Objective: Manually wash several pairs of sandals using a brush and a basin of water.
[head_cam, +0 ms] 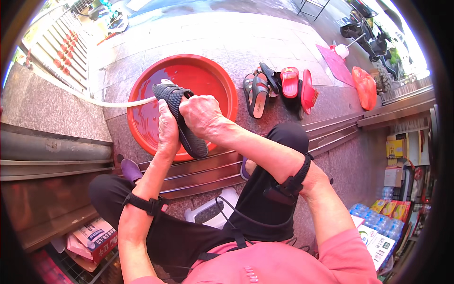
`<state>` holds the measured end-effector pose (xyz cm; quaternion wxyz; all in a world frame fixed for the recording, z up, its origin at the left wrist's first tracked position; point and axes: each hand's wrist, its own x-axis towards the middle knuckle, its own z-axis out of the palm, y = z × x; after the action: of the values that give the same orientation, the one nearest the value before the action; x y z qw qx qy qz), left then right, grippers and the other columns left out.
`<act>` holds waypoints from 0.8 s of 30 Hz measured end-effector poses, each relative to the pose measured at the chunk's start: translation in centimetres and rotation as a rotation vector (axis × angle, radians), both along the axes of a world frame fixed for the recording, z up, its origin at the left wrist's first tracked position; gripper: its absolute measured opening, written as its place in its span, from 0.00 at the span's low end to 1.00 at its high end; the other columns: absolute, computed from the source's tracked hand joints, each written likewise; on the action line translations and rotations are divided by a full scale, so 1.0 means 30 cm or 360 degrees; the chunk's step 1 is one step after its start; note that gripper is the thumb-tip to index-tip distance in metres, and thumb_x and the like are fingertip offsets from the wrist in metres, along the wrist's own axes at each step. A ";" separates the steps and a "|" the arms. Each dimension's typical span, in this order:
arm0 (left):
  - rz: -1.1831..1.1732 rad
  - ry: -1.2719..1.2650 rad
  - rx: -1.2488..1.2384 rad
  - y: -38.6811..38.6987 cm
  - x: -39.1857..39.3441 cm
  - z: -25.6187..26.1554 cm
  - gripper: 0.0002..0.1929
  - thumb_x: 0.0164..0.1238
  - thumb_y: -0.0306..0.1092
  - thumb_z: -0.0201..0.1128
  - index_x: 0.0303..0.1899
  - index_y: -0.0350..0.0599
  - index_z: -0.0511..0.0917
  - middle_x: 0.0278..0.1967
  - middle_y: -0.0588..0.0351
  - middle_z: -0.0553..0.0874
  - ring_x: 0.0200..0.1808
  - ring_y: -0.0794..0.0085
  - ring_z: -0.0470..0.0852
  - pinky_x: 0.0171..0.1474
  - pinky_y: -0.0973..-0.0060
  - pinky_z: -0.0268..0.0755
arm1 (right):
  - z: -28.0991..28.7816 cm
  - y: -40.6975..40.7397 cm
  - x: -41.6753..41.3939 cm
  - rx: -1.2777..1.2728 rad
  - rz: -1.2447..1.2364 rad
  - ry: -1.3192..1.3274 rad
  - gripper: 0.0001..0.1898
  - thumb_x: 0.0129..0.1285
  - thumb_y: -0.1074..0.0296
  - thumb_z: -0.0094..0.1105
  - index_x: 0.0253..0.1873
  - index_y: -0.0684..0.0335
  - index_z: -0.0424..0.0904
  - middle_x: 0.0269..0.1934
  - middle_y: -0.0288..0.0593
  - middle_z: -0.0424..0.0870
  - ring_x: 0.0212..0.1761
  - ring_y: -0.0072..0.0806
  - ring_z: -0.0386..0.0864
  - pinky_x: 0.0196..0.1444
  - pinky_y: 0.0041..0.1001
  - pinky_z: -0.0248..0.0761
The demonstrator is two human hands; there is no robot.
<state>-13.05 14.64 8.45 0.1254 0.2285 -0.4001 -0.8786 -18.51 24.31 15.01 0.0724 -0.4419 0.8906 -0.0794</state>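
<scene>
A dark woven-upper slide sandal is tilted over a red plastic basin, its heel end towards me. My left hand grips the sandal along its left side. My right hand is curled into a fist against the foot opening, fingers reaching inside. Whether those fingers hold something is hidden. Shallow water lies in the basin. A pale hose runs in over the left rim and passes behind the sandal's toe.
Right of the basin stand dark sandals and pink-red slippers. Metal door tracks cross the floor before my feet. A white plastic stool is between my legs. Packed bottles stand at right, cartons at left.
</scene>
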 end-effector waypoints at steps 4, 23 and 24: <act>0.0106 -0.0113 0.0029 -0.022 -0.018 -0.040 0.28 0.78 0.55 0.36 0.59 0.42 0.73 0.54 0.54 0.81 0.54 0.66 0.78 0.61 0.69 0.68 | 0.007 0.018 0.039 -0.0092 -0.0031 -0.0059 0.27 0.52 0.73 0.59 0.58 0.76 0.69 0.26 0.51 0.84 0.29 0.42 0.85 0.30 0.38 0.78; -0.0190 -0.0007 0.0263 -0.100 -0.010 0.057 0.29 0.76 0.59 0.39 0.57 0.44 0.74 0.48 0.54 0.84 0.48 0.67 0.83 0.56 0.69 0.75 | -0.050 0.160 0.018 -0.0860 -0.0387 -0.1069 0.14 0.66 0.70 0.51 0.55 0.62 0.65 0.34 0.56 0.81 0.35 0.43 0.84 0.40 0.37 0.74; -0.0119 0.0036 0.0281 -0.127 -0.014 0.050 0.27 0.76 0.58 0.40 0.57 0.44 0.74 0.47 0.54 0.84 0.48 0.67 0.83 0.56 0.69 0.75 | -0.049 0.168 0.015 -0.0830 -0.0274 -0.1016 0.15 0.65 0.72 0.51 0.55 0.60 0.66 0.33 0.54 0.81 0.35 0.38 0.84 0.38 0.35 0.74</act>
<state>-13.49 10.81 9.94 0.0764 0.2136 -0.3280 -0.9170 -18.06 29.35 13.54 0.2235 -0.3225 0.8073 -0.4409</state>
